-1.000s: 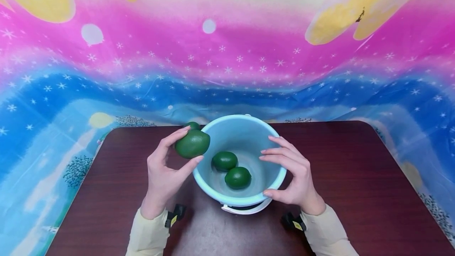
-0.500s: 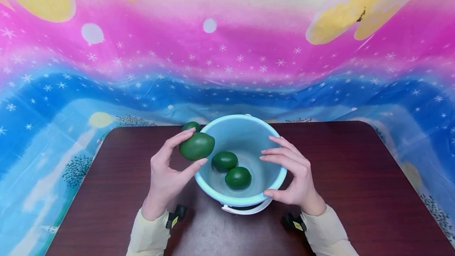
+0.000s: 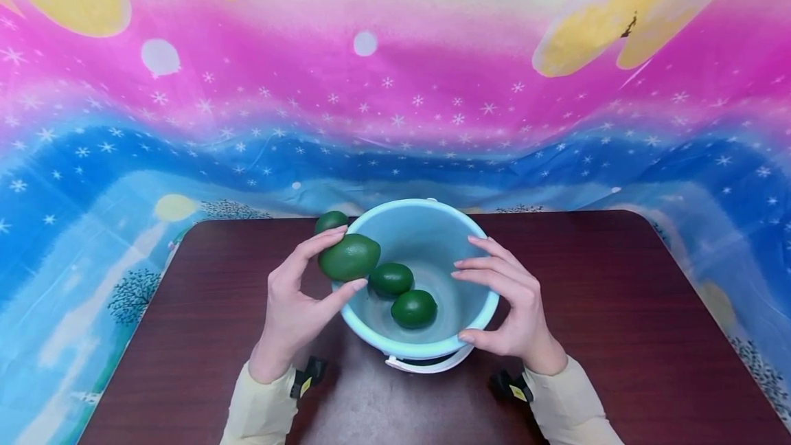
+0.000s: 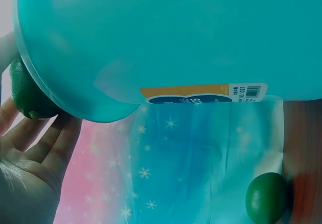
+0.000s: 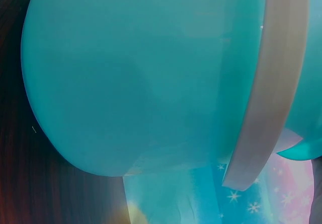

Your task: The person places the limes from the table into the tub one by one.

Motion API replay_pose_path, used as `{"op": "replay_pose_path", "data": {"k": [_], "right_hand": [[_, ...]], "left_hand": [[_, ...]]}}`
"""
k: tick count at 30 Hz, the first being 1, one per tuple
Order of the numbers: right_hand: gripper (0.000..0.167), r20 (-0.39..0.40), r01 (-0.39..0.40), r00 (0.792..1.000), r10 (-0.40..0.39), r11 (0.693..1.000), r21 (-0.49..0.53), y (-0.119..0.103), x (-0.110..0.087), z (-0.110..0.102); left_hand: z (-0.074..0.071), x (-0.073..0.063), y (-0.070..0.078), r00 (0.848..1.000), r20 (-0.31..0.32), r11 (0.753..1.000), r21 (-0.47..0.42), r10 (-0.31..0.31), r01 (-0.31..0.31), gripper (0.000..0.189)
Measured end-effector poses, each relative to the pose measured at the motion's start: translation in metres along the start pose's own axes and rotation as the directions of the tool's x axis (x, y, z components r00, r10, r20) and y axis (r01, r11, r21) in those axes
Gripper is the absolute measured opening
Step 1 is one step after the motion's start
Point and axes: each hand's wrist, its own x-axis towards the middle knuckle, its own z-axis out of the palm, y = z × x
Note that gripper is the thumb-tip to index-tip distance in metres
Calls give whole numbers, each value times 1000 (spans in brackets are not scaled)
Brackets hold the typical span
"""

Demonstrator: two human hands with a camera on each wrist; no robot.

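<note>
In the head view my left hand [image 3: 299, 307] holds a green lime [image 3: 350, 257] between thumb and fingers, over the left rim of a light-blue bucket [image 3: 426, 349]. Inside the bucket lie two more limes, one lime [image 3: 391, 279] against another lime [image 3: 414, 309]. My right hand [image 3: 513, 301] grips the bucket's right rim, fingers reaching over it and thumb at the front. Seen from the left wrist, the held lime [image 4: 30, 93] is partly hidden by the bucket's wall [image 4: 176, 38]. The right wrist view shows the bucket's side [image 5: 126, 83] but no hand.
Another lime [image 3: 330, 220] rests on the dark brown table [image 3: 605, 307], behind and left of the bucket. The bucket's white handle [image 3: 432, 365] hangs down at the front. A colourful patterned cloth [image 3: 395, 101] hangs behind the table.
My left hand has moved right with the lime, from beside the bucket's left edge to over its rim. The right hand and the bucket stay nearly still.
</note>
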Motion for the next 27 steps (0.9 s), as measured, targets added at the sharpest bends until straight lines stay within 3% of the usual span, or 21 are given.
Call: {"op": "replay_pose_path", "data": {"k": [8,27], "right_hand": [[65,-10,17,1000,-17,1000,3,-7,8,0],[65,-10,14,1000,-14,1000,4,-5,6,1]], "left_hand": [[1,0,2,1000,6,1000,-1,-2,2,62],[3,1,5,999,34,1000,-13,23,-23,56]]}}
